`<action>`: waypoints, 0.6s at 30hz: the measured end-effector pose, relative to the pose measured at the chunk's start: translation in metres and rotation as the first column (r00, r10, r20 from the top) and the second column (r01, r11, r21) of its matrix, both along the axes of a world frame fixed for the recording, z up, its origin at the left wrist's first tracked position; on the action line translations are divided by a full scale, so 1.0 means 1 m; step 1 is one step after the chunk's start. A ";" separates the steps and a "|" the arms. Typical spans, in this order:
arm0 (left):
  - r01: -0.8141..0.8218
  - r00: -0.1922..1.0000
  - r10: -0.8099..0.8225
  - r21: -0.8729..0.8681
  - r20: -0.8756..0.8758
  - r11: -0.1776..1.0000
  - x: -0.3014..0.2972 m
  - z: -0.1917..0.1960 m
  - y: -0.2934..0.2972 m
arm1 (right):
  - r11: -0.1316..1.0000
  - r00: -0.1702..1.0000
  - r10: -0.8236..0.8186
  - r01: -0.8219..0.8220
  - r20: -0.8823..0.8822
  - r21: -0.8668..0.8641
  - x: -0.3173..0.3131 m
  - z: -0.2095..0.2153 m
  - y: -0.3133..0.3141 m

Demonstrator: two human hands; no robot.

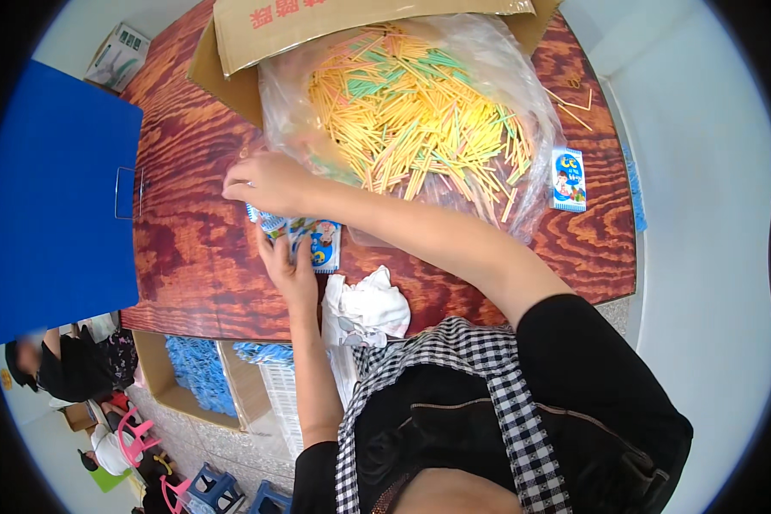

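My left hand (289, 267) grips a small blue-and-white packet (271, 221) near the left part of the table, thumb and fingers around its lower part. Another packet of the same kind (324, 245) lies right beside that hand. Reaching across from the right, my right hand (272, 182) is closed just above the held packet's upper end; what its fingertips pinch is hidden. Beyond my right forearm, a clear plastic bag (535, 111) lies spread wide, heaped with thin yellow, pink and green sticks (420, 111).
A cardboard box (368, 34) surrounds the bag's far side. A crumpled white cloth (368, 304) lies at the near edge; one packet (567, 180) and some loose sticks (574, 111) are at right. Below the table stands a carton of blue packets (199, 373). People sit at lower left.
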State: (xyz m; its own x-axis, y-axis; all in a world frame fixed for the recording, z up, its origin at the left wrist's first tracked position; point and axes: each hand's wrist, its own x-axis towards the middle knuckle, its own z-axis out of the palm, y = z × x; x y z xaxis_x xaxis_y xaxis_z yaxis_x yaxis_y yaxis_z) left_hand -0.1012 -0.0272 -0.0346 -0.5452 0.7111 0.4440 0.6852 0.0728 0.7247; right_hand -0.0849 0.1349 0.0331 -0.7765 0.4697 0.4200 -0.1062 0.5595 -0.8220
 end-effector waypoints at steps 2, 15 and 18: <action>-0.003 0.971 -0.011 0.056 0.239 0.998 0.000 0.010 -0.013 | 0.997 0.991 -0.062 0.055 -0.122 -0.060 0.053 0.017 -0.009; -0.116 0.655 -0.153 0.299 0.740 0.947 0.054 0.066 -0.013 | 0.992 0.978 -0.111 0.098 0.176 0.081 0.091 -0.053 0.010; 0.020 0.619 -0.180 0.213 0.764 0.977 0.066 0.066 -0.004 | 0.993 0.987 -0.105 0.110 0.120 -0.036 0.122 -0.035 0.007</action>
